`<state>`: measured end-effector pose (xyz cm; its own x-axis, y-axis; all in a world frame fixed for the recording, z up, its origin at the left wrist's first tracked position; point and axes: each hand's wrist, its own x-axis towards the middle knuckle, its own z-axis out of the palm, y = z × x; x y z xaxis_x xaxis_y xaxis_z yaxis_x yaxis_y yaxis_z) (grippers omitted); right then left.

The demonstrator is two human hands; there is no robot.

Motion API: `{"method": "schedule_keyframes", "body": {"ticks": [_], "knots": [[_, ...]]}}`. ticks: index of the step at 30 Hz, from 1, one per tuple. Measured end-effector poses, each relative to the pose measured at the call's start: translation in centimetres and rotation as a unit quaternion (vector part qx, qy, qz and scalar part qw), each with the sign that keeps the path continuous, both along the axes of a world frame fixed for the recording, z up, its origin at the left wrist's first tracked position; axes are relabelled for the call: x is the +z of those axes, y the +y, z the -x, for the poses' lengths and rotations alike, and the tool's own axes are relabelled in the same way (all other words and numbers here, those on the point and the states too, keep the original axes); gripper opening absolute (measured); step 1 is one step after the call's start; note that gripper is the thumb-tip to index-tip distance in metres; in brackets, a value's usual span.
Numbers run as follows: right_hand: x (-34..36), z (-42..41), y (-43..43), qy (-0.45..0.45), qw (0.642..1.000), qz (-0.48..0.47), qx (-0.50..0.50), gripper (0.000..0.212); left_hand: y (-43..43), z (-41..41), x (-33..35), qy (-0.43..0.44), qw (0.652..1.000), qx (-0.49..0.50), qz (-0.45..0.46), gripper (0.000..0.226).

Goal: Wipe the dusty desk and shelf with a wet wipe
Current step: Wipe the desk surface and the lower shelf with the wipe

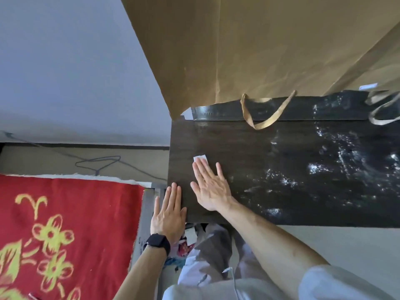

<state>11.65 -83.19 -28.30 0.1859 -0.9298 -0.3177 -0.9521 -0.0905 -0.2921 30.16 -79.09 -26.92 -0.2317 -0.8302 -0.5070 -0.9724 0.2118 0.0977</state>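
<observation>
On the dark tabletop (238, 144), the right hand (211, 187) presses flat on a white wet wipe (200, 158), the left hand (170, 213) open at the corner, a brown paper bag (249, 50) looming behind.

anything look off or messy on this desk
Yes. The right half of the desk carries pale dust in smears, while the left half looks clean. A big paper bag sags over the back edge, its handle drooping onto the top.
</observation>
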Motion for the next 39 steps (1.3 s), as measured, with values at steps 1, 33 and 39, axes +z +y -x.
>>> {"method": "schedule_keyframes", "body": {"ticks": [1,33,39], "knots": [[-0.1,0.5,1.0,0.003,1.000,0.012,0.001,0.065,0.7,-0.1,-0.1,0.001,1.000,0.000,0.001,0.064],[-0.4,3.2,13.5,0.018,0.999,0.037,0.021,0.063,4.3,0.3,1.9,0.053,0.997,0.056,-0.016,0.060],[-1.3,-2.7,9.7,0.010,0.992,0.036,0.121,0.063,5.3,-0.7,2.1,0.047,0.996,0.074,-0.007,0.064]]}}
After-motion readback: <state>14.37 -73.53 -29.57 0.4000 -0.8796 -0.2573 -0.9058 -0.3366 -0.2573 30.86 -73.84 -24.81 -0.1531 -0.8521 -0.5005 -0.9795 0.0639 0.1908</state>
